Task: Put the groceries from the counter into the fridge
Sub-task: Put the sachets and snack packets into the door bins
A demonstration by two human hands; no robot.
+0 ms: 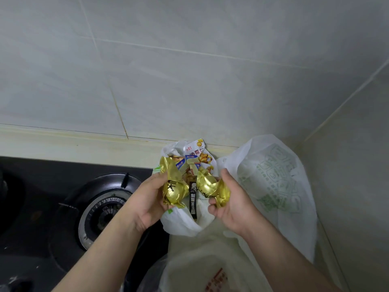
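Observation:
A small white plastic bag [183,223] lies open on the pale counter [73,147], holding several snack packets. My left hand [145,204] grips a gold foil packet [174,190] above the bag's left side. A second gold foil packet [212,189] is held in my right hand [232,204] over the bag's right side. Between them a black sachet [193,200] with white lettering stands upright. Behind it sits a white and orange snack pack [199,153] among small yellow packets.
A black gas hob with a round burner [101,213] fills the left. A larger white bag with green print [273,182] stands at the right against the tiled corner wall. Another clear bag with red print [210,275] lies at the near edge.

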